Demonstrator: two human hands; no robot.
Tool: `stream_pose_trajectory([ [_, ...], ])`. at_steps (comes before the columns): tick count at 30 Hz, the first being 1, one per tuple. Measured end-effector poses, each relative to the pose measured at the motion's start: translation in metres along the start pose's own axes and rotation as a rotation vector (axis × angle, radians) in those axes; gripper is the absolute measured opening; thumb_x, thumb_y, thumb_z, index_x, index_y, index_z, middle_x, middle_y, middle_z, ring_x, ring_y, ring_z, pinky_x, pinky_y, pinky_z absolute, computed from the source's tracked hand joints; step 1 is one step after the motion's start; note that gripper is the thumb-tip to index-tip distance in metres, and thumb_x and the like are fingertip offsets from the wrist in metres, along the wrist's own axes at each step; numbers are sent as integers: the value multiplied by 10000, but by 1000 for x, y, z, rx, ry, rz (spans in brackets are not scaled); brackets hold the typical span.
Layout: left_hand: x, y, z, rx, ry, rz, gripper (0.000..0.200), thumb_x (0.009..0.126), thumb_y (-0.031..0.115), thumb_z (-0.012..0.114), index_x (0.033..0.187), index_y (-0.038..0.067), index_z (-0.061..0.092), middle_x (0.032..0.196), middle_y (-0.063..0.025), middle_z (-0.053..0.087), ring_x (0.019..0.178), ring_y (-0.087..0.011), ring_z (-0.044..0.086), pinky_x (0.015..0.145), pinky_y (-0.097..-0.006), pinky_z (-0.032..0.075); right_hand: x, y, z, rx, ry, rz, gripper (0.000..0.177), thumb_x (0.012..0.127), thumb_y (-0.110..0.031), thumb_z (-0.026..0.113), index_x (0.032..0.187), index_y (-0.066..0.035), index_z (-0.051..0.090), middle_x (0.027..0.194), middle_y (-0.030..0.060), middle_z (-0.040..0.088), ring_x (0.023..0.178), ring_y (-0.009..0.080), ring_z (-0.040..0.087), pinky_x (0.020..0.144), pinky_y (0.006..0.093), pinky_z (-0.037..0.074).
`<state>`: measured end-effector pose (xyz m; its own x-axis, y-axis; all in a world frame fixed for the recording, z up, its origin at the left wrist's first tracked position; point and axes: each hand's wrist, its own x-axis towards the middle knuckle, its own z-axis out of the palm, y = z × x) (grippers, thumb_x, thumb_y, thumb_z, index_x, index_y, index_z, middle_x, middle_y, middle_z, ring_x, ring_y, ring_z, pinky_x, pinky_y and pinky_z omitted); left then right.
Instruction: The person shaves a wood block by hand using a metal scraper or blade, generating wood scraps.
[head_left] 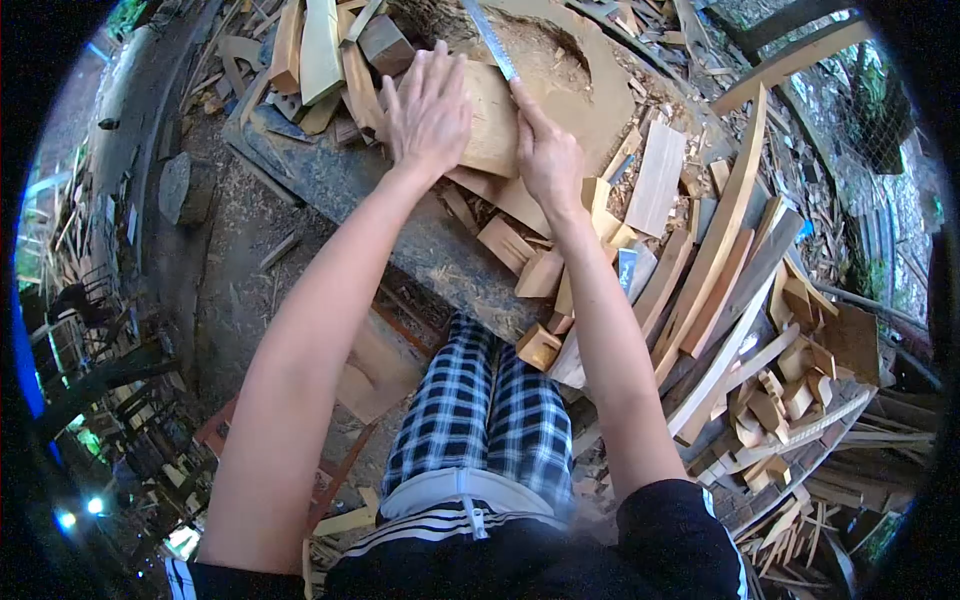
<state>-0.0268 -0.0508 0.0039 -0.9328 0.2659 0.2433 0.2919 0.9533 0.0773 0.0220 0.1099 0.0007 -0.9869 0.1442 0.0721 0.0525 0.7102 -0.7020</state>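
Observation:
A pale wooden block lies on the workbench at the top middle. My left hand is spread flat on the block's left part, fingers apart and pointing away from me. On its right side, my right hand is closed round the near end of a narrow, light blue-grey blade, with the index finger stretched along it. The blade points up and to the left, past the block's far right corner. Its handle is hidden in my fingers. Behind the block sits a large light wood slab with a rough hollow.
Wood offcuts are heaped left of my left hand. Long curved strips and small blocks crowd the right side. A round stump stands at the left. Sawdust and chips cover the bench and ground.

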Motion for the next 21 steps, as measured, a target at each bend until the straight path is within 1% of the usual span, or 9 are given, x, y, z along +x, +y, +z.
stream_pose_trajectory([
  [1,-4,2,7,9,-7,4,530,1010,324,381,1517,178,321,1622,-20,184,1491,-233,168,1172,-605,105,0,2,2,31,15,-20,462,963,-203,502,1395,-367,497,874,162,689,750,373,671,648,490,542],
  [3,0,12,19,29,26,-160,538,1014,349,367,1526,194,306,1617,-13,205,1487,-217,185,1180,-581,118,-7,4,8,16,61,-17,466,958,-195,508,1391,-366,502,840,162,680,722,371,669,619,487,539],
  [5,-4,15,12,26,17,-150,546,1018,358,346,1533,184,287,1613,-10,218,1481,-207,206,1182,-567,139,-33,1,8,11,109,-10,469,953,-188,514,1387,-366,506,807,162,670,695,368,667,590,483,537],
  [9,0,16,10,0,26,-156,556,1024,356,323,1534,137,273,1614,-31,213,1475,-219,226,1177,-544,182,-67,-5,-5,-65,29,-12,468,945,-179,521,1378,-356,517,744,162,645,640,344,665,530,468,526],
  [10,0,17,9,-46,4,-208,567,1017,340,346,1534,124,264,1614,-38,209,1474,-226,226,1170,-569,182,-70,-4,-8,-98,7,-40,466,946,-177,520,1377,-352,519,740,160,644,622,337,663,517,463,523],
  [14,2,21,10,-19,0,-266,566,1009,317,376,1522,100,277,1607,-55,219,1467,-232,238,1148,-608,209,0,6,-4,-94,37,-4,438,966,-192,498,1374,-350,520,702,163,635,584,343,644,500,470,512],
  [17,-3,20,8,0,-18,-260,560,1009,312,379,1519,101,284,1607,-52,220,1467,-232,237,1145,-617,206,11,7,7,-67,97,9,419,973,-207,491,1367,-347,526,681,166,628,576,344,641,487,472,505],
  [19,3,22,7,-8,-7,-265,559,1009,309,381,1519,103,285,1607,-50,220,1467,-232,238,1144,-621,205,-25,7,5,-81,91,-13,461,958,-184,509,1383,-362,515,712,153,636,575,343,638,493,477,508],
  [21,2,23,5,10,-7,-284,552,1023,321,352,1528,113,274,1604,-44,237,1458,-247,263,1161,-576,190,-60,-2,-5,-9,24,-36,488,939,-177,525,1384,-376,513,710,148,631,582,344,640,503,490,509],
])
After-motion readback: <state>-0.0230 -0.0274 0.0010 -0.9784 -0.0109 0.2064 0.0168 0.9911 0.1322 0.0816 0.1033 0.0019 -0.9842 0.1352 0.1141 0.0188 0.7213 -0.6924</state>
